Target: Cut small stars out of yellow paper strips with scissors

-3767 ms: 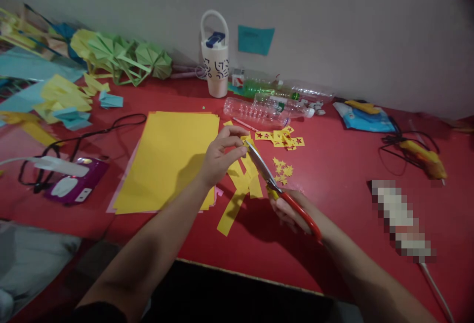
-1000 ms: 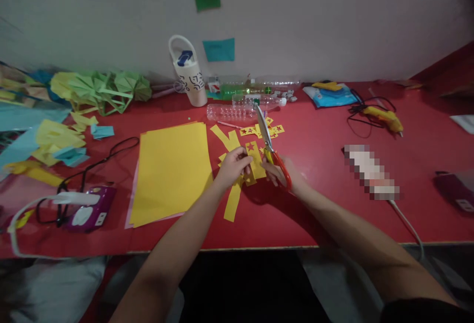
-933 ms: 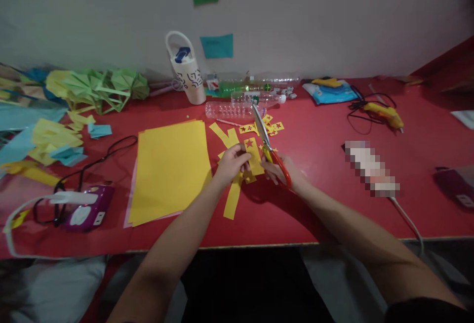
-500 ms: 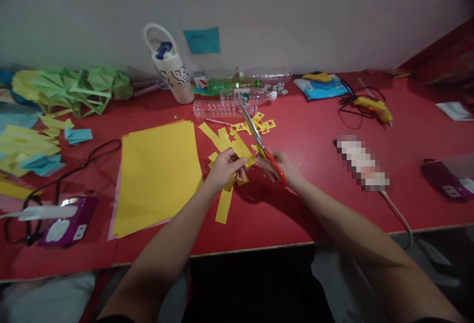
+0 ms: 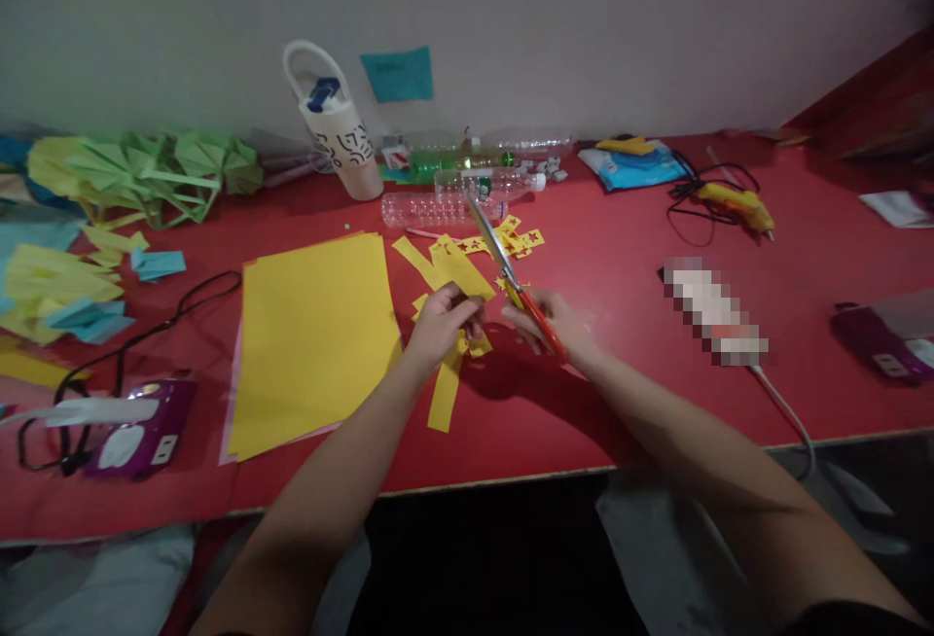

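My left hand (image 5: 447,320) is closed in a pinch on a piece of yellow paper (image 5: 471,269), above a loose heap of yellow paper strips (image 5: 444,401). A pair of scissors (image 5: 541,323) with red-orange handles is in my right hand (image 5: 565,327), the blades pointing up and away from me. The blades are beside the paper's right side; I cannot tell whether they touch it. Just beyond my hands lie yellow strips with star-shaped cut-outs (image 5: 531,240). A small yellow star (image 5: 500,283) shows near the scissors.
Left of my hands lies a stack of yellow sheets (image 5: 313,344). Clear plastic bottles (image 5: 438,210) and a white tumbler (image 5: 342,145) stand or lie along the wall. A yellow glue gun (image 5: 736,208) with a black cord is at right, folded green paper (image 5: 157,174) at far left.
The yellow paper in my left hand has shifted a little left, away from the scissors. My right hand still holds the scissors in nearly the same place. The view has shifted slightly.
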Demonstrator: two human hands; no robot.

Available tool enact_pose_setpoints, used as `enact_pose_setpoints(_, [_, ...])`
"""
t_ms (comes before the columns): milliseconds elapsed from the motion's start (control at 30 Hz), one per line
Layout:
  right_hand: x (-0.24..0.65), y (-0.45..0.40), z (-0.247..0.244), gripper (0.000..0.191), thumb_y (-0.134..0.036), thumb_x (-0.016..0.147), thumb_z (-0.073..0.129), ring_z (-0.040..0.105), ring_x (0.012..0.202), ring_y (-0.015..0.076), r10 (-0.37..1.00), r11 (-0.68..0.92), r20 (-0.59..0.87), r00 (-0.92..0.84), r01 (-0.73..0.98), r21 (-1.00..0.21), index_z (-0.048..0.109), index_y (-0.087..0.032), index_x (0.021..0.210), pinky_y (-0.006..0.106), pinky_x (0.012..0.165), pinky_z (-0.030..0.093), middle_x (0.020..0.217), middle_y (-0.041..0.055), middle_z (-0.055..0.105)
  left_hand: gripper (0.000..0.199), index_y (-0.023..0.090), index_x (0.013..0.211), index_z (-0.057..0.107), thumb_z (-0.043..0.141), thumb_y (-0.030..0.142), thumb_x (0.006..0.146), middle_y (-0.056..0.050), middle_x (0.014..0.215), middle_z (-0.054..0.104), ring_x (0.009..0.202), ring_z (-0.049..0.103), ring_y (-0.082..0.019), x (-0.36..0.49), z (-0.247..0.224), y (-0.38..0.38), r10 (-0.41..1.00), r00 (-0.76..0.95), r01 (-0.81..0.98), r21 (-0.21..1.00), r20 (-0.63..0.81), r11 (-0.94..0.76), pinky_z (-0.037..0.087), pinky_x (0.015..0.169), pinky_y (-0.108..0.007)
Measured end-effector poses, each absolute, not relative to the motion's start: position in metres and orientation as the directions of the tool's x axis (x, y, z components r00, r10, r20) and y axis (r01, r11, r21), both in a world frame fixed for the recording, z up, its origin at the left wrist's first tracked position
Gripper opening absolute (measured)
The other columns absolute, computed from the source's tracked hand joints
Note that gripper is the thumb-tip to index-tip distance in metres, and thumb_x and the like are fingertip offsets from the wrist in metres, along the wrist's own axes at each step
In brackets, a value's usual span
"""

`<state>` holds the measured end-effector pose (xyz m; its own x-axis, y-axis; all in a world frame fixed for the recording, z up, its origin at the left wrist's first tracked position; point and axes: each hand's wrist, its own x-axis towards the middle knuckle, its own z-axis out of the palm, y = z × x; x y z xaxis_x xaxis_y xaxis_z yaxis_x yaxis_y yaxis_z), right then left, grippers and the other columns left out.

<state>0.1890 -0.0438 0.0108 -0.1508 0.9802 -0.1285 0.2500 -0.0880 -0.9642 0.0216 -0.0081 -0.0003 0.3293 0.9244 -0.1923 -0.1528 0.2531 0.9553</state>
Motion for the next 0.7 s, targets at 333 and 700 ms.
enact_pose_setpoints(333, [0.218,-0.044,0.027,0.057,-0.078,0.077,0.054,0.042,0.061,0.0146,0.880,0.052,-0.266,-0.393,0.637,-0.769,0.043,-0.022,0.073,0.030,0.059,0.036,0.070,-0.0012,0.046,0.018,0.018,0.072,0.048,0.063,0.026,0.079,0.005,0.054,0.062,0.036,0.053,-0.005,0.011,0.005,-0.001,0.995,0.100,-0.300,0.954,0.010,0.020,0.036,0.036,-0.016])
enact_pose_setpoints(700, [0.214,-0.045,0.019,0.058,-0.077,0.079,0.055,0.035,0.056,0.0116,0.871,0.060,-0.261,-0.417,0.617,-0.785,0.037,-0.023,0.068,0.027,0.051,0.031,0.062,-0.0047,0.037,0.021,0.020,0.084,0.049,0.065,0.033,0.081,0.007,0.053,0.062,0.038,0.056,-0.006,0.009,0.009,0.000,0.994,0.107,-0.251,0.966,-0.035,0.061,0.037,0.037,-0.017])
